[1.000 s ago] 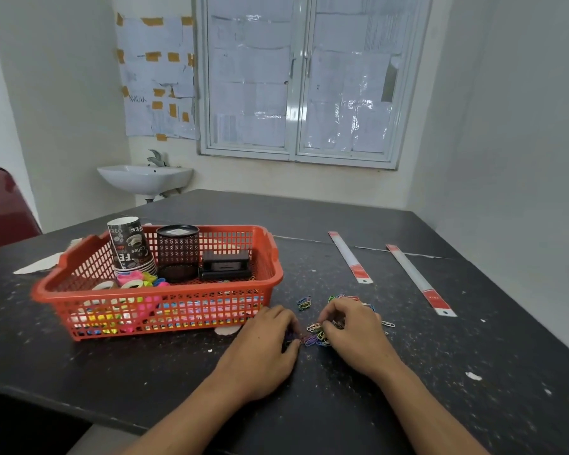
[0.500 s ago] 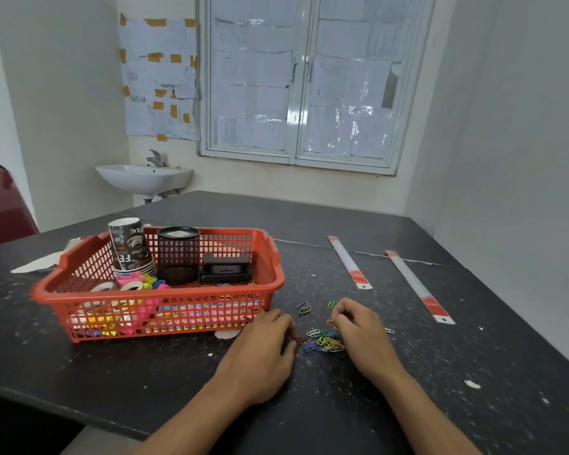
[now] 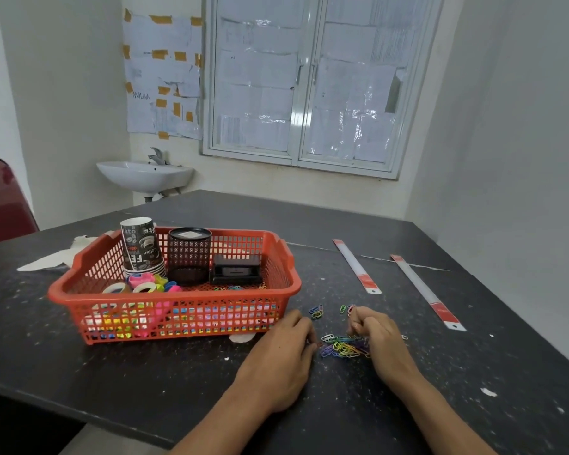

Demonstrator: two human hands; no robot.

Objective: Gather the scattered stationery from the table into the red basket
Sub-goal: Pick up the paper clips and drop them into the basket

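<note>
Head view: basket [image 3: 174,295] mostly loaded (cups [image 3: 140,247], tape [image 3: 143,287], holder [image 3: 189,254] inside). Left on bench [image 3: 145,372]: clips [image 3: 344,347], two rulers [image 3: 357,266]. Left grip [image 3: 283,351] and right grip [image 3: 380,339] curled beside the clips; can't tell if either holds any.

Our left hand [image 3: 278,353], bare, left forearm [image 3: 230,421] bare as far as we can see it, our right hand [image 3: 380,343], bare too, right forearm [image 3: 440,412] equally uncovered, slim wrists.
</note>
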